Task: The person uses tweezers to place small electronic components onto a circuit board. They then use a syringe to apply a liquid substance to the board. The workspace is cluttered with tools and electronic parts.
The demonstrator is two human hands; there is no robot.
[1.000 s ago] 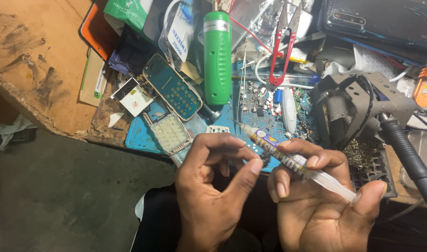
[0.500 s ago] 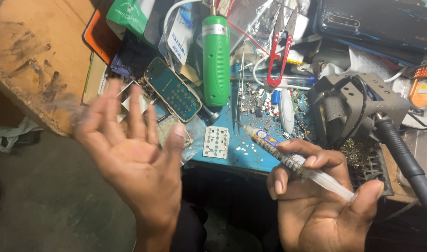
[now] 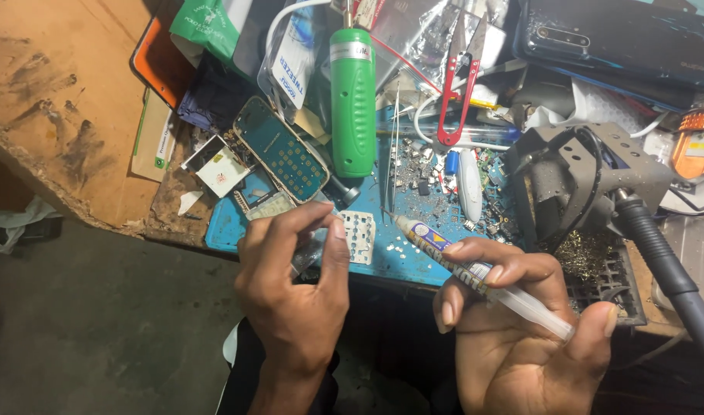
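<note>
The right hand (image 3: 521, 346) is gripping a syringe-type applicator (image 3: 475, 269), fingers closed around its barrel and thumb resting at the plunger end, nozzle pointing up-left toward the blue work mat (image 3: 398, 261). The left hand (image 3: 294, 296) is pinching at something small beside a grey keypad membrane (image 3: 359, 237) at the near edge of the mat; its fingertips are drawn together, but what they are holding, if anything, cannot be told because the fingers are hiding it. Judging from the layout, the work is sitting at an early-to-middle stage: the phone is lying dismantled, and the nozzle is not touching any part.

Moving farther in, a phone frame with a teal keypad board (image 3: 282, 157) is lying tilted at the left of the mat, with a white square part (image 3: 221, 170) just beside it. Loose components are lying scattered across the mat centre (too small to identify). A green cylindrical tool (image 3: 353, 100) is standing lengthwise above the mat, bearing a white band label near its top. Red-handled snips (image 3: 456, 92) are lying to its right.

At the far left, a green printed packet (image 3: 206, 23) and a clear bag with a white label (image 3: 298, 58) are overlapping. A dark phone (image 3: 613, 38) is lying at the far right, above a grey tool stand (image 3: 582, 180).
</note>
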